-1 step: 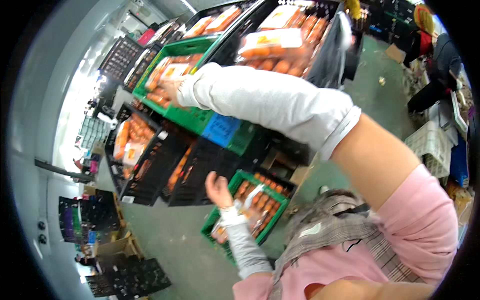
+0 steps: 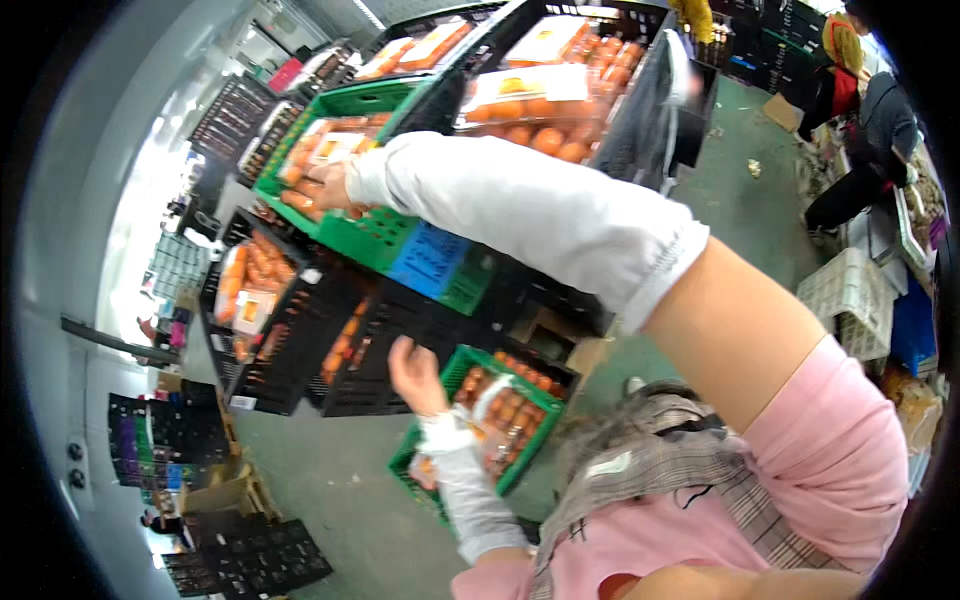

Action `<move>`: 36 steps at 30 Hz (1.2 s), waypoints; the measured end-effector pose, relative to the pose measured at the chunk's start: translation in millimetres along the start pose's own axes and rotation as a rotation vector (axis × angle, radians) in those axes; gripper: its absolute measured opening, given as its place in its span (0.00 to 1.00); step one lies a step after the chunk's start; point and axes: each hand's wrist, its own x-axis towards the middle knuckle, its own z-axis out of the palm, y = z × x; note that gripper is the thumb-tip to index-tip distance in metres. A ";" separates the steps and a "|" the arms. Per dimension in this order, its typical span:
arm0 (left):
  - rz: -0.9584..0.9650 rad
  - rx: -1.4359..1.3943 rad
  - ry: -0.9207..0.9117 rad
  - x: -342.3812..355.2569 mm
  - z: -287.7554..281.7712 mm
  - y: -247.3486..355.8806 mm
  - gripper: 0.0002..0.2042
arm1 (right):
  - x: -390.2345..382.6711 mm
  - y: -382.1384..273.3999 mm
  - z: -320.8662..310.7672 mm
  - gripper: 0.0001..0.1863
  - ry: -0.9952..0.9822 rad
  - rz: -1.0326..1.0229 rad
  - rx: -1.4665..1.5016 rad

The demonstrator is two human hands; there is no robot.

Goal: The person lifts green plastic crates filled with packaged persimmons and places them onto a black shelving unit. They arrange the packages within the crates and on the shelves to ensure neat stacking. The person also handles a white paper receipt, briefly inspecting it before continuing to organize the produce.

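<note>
My right hand [image 2: 333,187] reaches far out into a green crate [image 2: 345,236] of clear plastic packs. Its fingers are closed on the edge of a clear pack of orange-red produce [image 2: 335,150] with a pale label; the fingertips are partly hidden. My left hand [image 2: 418,376] hangs in the air with fingers loosely bent and apart, holding nothing. Just right of and below it, a lower green crate [image 2: 535,440] holds rows of round orange-red produce in packs, with a white strip lying across them.
A tall black crate [image 2: 640,120] with more labelled packs stands at the upper middle. Black crates [image 2: 290,365] with produce stand below the upper green crate. A person in dark clothes [image 2: 885,125] is at the far right, near a white basket [image 2: 850,290].
The whole view has shifted slightly, so everything sits a little farther left. Both hands keep nearly the same places beside the crates.
</note>
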 end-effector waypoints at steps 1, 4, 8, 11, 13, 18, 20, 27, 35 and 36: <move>-0.124 -0.053 -0.047 10.6 17.2 36.3 0.22 | -5.5 11.1 -9.4 0.42 -0.040 -0.025 -0.177; -0.132 -0.085 -0.049 21.0 44.2 116.8 0.21 | -50.1 56.8 -27.6 0.39 -0.134 -0.019 -0.471; -0.101 0.020 0.113 0.9 -12.2 109.3 0.19 | -139.5 69.4 -85.3 0.39 -0.132 0.099 -0.705; -0.157 0.029 0.091 45.9 10.4 45.6 0.19 | -133.4 162.4 -99.8 0.49 -0.157 -0.064 -0.553; -0.183 -0.007 0.028 49.9 43.3 22.4 0.20 | -144.7 182.1 -85.9 0.46 -0.052 -0.104 -0.500; -0.139 0.264 -0.090 67.6 93.9 50.6 0.25 | -147.2 180.3 -77.8 0.45 -0.082 -0.049 -0.591; -0.025 0.403 -0.066 90.2 82.0 46.6 0.25 | -145.4 157.1 -76.0 0.50 -0.138 0.066 -0.768; -0.111 0.031 0.057 219.6 44.8 -0.9 0.26 | -148.1 143.4 -76.2 0.51 -0.149 0.036 -0.616; -0.665 -0.512 0.124 427.7 30.8 -131.7 0.16 | -151.6 135.8 -75.7 0.54 -0.112 0.008 -0.571; -0.684 -0.438 0.138 448.3 56.2 -152.1 0.16 | -153.8 142.8 -78.2 0.55 -0.077 0.007 -0.611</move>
